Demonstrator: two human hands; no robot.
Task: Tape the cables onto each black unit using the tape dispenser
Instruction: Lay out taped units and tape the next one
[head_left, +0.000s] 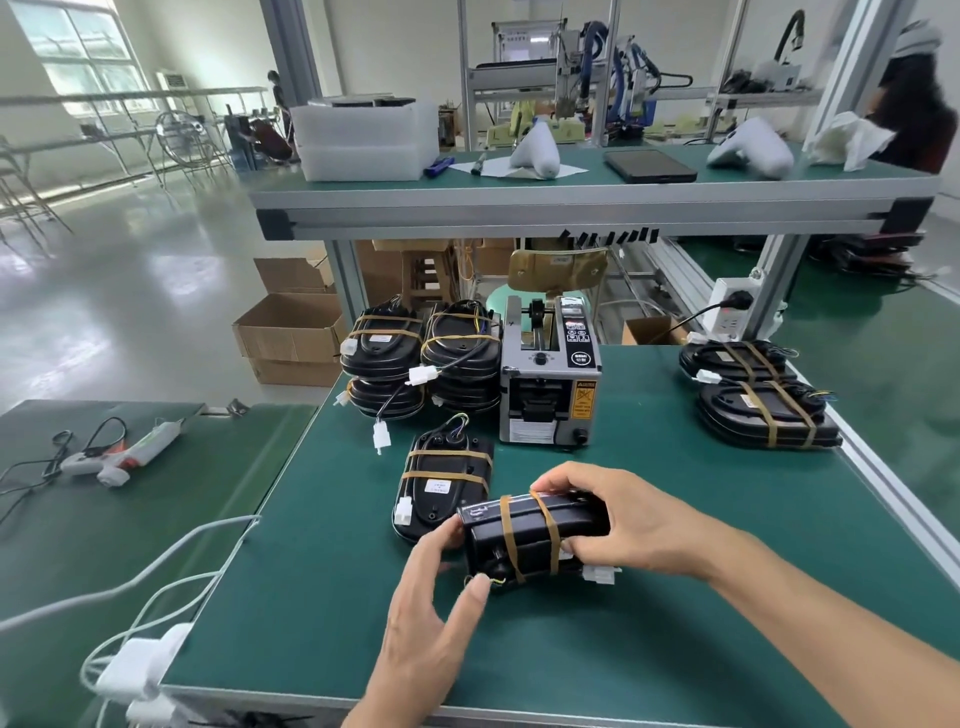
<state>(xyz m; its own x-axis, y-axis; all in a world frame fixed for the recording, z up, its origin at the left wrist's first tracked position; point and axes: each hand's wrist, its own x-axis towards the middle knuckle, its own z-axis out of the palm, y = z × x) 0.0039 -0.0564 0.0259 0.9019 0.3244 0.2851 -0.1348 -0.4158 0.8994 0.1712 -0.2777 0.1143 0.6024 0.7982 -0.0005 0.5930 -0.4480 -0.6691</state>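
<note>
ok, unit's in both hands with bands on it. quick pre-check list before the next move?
1. Both hands hold the black plastic unit: ok, left hand at the near end, right hand over the far end.
2. Tan tape bands on the unit: ok, two show across it.
3. White plug connector secured: not ok, it sticks out loose under the unit.
4. Grey tape dispenser has a strip ready: cannot tell.
5. Free spot on the green table mat: ok, bare mat at the near left.
6. Finished black units at the right: ok, taped.
</note>
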